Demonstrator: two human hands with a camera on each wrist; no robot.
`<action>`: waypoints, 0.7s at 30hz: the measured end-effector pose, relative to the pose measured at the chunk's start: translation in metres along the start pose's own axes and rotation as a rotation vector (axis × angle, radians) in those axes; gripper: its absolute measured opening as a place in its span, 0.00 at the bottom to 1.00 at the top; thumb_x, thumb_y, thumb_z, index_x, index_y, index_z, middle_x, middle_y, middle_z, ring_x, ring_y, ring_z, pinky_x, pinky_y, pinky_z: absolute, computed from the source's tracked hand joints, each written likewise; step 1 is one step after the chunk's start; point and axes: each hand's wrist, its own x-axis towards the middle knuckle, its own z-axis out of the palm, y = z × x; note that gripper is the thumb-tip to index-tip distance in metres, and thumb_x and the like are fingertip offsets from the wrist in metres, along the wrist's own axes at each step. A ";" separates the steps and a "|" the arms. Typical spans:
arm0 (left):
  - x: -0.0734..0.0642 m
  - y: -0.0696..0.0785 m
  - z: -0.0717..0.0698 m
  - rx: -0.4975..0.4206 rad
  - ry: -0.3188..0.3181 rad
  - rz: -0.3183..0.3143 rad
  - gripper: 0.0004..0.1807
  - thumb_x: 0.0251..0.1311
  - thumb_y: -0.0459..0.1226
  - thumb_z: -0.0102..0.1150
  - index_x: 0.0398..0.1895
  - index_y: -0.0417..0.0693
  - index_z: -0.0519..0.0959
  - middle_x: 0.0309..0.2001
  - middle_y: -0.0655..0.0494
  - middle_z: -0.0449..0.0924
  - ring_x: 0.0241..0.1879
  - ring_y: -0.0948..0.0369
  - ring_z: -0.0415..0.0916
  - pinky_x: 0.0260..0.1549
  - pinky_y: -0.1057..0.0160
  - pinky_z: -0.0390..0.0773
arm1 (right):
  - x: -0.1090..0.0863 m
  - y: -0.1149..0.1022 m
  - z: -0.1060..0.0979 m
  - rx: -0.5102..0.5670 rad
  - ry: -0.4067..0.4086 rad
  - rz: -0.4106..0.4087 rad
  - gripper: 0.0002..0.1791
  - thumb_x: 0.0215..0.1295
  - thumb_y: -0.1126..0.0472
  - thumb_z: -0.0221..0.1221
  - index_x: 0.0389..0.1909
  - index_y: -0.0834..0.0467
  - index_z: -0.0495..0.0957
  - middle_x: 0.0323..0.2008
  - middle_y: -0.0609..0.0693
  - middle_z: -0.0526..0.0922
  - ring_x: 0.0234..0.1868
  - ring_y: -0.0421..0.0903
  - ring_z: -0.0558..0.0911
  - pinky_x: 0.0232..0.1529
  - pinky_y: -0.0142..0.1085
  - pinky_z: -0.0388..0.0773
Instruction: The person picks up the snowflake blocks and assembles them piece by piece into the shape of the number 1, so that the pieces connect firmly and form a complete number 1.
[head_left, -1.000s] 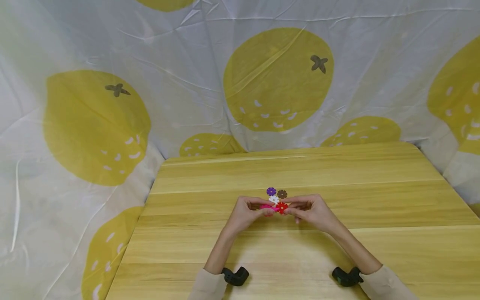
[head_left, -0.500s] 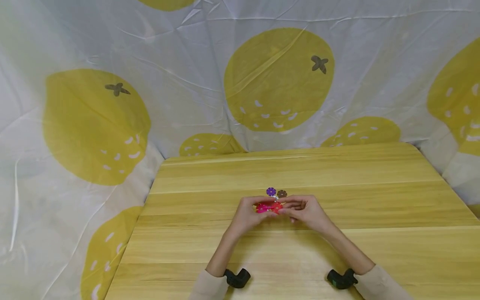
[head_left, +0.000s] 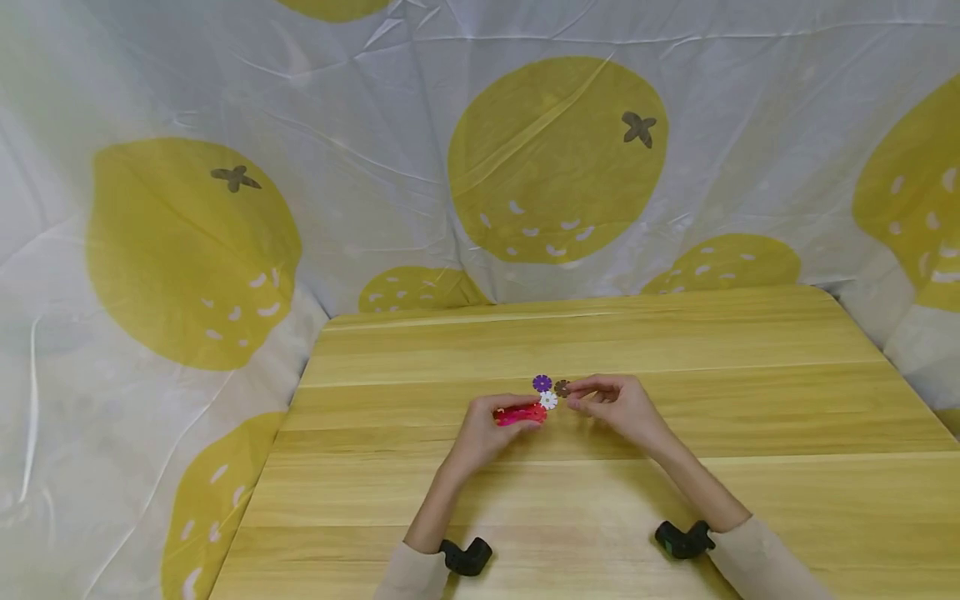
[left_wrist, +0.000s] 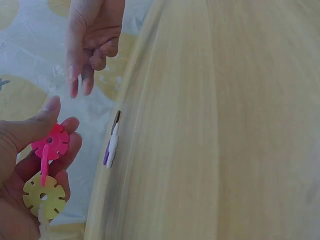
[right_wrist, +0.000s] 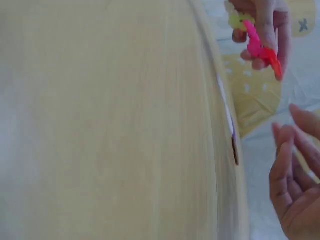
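My left hand (head_left: 483, 427) pinches a chain of notched plastic snowflake discs (head_left: 519, 415) between thumb and fingers. Pink discs (left_wrist: 56, 142), a yellow disc (left_wrist: 37, 192) and a pale piece below it show in the left wrist view. A red disc (right_wrist: 273, 61) forms the chain's end in the right wrist view. On the table lie a purple disc (head_left: 542, 382), a white disc (head_left: 549, 400) and a brown disc (head_left: 560, 389), close together. My right hand (head_left: 628, 410) holds nothing; its loosely bent fingers hover above the table, nearest the brown disc.
The wooden table (head_left: 600, 517) stretches around both hands. Behind it hangs a pale cloth (head_left: 375, 167) with a yellow lemon print. Black wrist devices (head_left: 467, 557) sit at both cuffs.
My right hand has let go of the red disc and moved away towards the brown disc. The left hand has drawn slightly left with the chain, uncovering the white disc.
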 end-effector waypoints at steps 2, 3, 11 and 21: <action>0.000 -0.001 -0.001 0.003 -0.003 -0.007 0.19 0.59 0.39 0.75 0.53 0.45 0.88 0.52 0.50 0.90 0.54 0.53 0.85 0.54 0.59 0.83 | 0.003 0.000 -0.002 -0.048 0.016 0.006 0.19 0.63 0.59 0.72 0.52 0.65 0.86 0.44 0.61 0.90 0.32 0.52 0.86 0.25 0.32 0.77; -0.001 -0.001 -0.002 0.004 -0.004 -0.011 0.19 0.59 0.39 0.75 0.53 0.45 0.88 0.52 0.50 0.89 0.54 0.53 0.85 0.54 0.58 0.83 | 0.005 0.001 -0.003 -0.079 0.020 0.005 0.19 0.63 0.60 0.73 0.52 0.65 0.86 0.45 0.61 0.90 0.31 0.50 0.86 0.25 0.31 0.77; -0.001 -0.002 -0.004 -0.011 -0.009 -0.040 0.17 0.59 0.38 0.75 0.52 0.45 0.89 0.52 0.51 0.90 0.54 0.55 0.85 0.50 0.65 0.83 | 0.019 0.008 -0.004 -0.157 0.007 0.064 0.22 0.64 0.60 0.72 0.58 0.64 0.84 0.48 0.63 0.87 0.40 0.47 0.84 0.33 0.32 0.81; -0.002 -0.005 -0.004 -0.026 -0.020 -0.079 0.16 0.57 0.35 0.76 0.50 0.47 0.89 0.50 0.52 0.90 0.49 0.59 0.86 0.44 0.71 0.83 | 0.031 0.011 0.003 -0.146 0.023 0.096 0.22 0.61 0.65 0.72 0.56 0.66 0.84 0.40 0.62 0.85 0.29 0.42 0.78 0.25 0.29 0.75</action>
